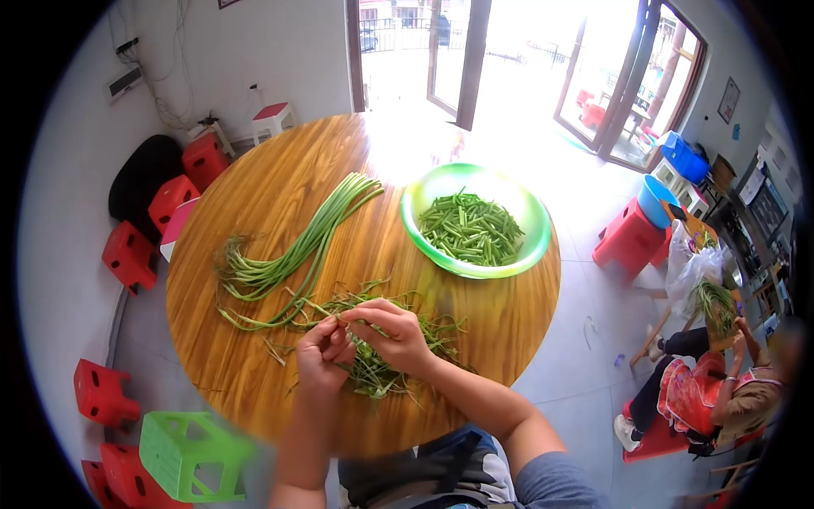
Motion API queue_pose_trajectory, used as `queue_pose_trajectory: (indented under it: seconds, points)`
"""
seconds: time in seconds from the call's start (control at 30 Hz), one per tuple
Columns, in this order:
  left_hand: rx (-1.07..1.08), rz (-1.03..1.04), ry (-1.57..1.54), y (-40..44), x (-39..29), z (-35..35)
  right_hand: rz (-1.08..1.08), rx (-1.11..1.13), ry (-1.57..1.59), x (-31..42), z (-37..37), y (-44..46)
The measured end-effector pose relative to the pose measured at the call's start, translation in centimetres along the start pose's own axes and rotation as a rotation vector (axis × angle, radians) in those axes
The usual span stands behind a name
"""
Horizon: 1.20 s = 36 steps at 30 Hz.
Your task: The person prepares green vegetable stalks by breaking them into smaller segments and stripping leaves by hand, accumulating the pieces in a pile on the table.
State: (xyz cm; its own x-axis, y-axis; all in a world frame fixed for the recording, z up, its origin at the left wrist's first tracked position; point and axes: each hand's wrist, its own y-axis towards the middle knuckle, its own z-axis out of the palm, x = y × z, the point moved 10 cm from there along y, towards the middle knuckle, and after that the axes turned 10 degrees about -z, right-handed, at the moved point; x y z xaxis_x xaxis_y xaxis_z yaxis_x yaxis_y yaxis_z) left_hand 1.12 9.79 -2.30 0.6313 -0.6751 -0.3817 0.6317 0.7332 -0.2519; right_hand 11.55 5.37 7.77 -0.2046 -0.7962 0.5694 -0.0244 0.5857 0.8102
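Observation:
My left hand and my right hand meet above the near part of the round wooden table. Both have their fingertips pinched on a thin green garlic scape, which is mostly hidden by the fingers. Under and behind them lies a loose heap of trimmed scape tips. A bundle of long garlic scapes stretches across the table beyond my left hand, its curled thin ends to the left. Farther off on the right stands a green and white bowl holding many short cut pieces.
Red stools and a green stool stand left of the table. At the right, a seated person handles green stalks near a plastic bag. Open glass doors are at the back.

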Motion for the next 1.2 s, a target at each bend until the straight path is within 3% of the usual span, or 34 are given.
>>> queue_pose_trajectory:
  seconds: [0.13,0.23,0.27,0.47,0.57,0.73,0.87,1.0,1.2]
  points:
    - [0.033,-0.005,0.030,-0.6,0.2,1.5,0.588,-0.124,0.824,-5.1,1.8,-2.6]
    - [0.095,0.022,0.137,-1.0,0.0,2.6,0.661,-0.195,1.152,-4.0,2.6,-2.3]
    - [0.100,0.042,0.212,-1.3,-0.2,3.2,0.741,-0.246,1.140,-4.0,2.6,-2.5]
    - [0.025,0.238,0.831,-2.2,-0.8,6.1,0.747,-0.201,0.873,-5.4,-0.3,-2.3]
    - [-0.044,0.090,0.748,-1.9,-0.3,5.3,0.656,-0.108,0.739,-4.8,-0.9,-1.6]
    - [0.047,0.100,0.789,-1.0,-0.2,4.4,0.606,0.013,0.563,-3.8,-1.5,-0.8]
    - [-0.025,0.050,0.750,-1.0,-0.1,3.3,0.555,0.058,0.529,-3.7,-1.5,-0.8]
    - [-0.008,0.128,0.720,-1.4,-0.6,3.7,0.573,-0.077,0.566,-4.3,-1.5,-1.0]
    - [-0.028,0.231,0.658,-1.7,-1.0,3.8,0.699,-0.166,0.982,-5.8,0.7,-2.5]
